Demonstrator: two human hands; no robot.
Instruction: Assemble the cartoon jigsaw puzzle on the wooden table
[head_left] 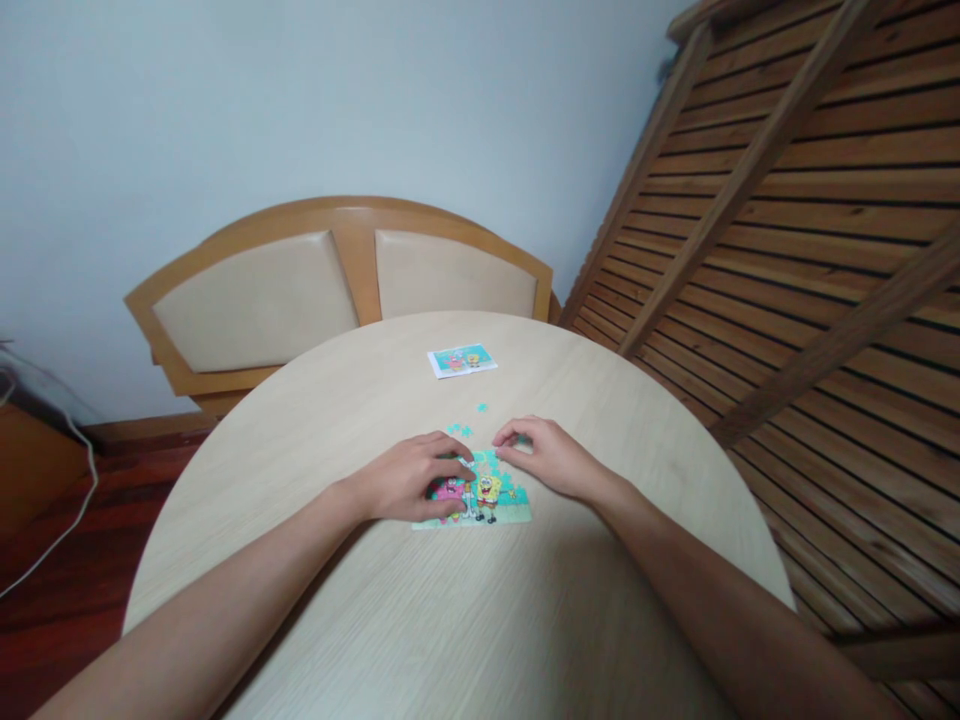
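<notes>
A partly assembled jigsaw puzzle [511, 513] with cartoon figures on a teal ground lies flat on the table. My left hand [415, 477] rests over its left side, fingers spread and curved, hiding part of the picture. At the puzzle's upper right edge, my right hand [551, 456] has thumb and forefinger pinched together on what looks like a small puzzle piece, mostly covered by the fingertips. Beyond the puzzle are several loose teal pieces [460, 431] and a single piece [482, 408] farther off. Another bit of teal shows beneath the right fingers.
A picture card [463, 361] with a similar cartoon lies toward the far side of the round wooden table [360, 620]. Behind stands a bench back with cream panels [259, 300]. A slatted wooden panel [810, 250] leans at right; a white cable [91, 470] hangs at left.
</notes>
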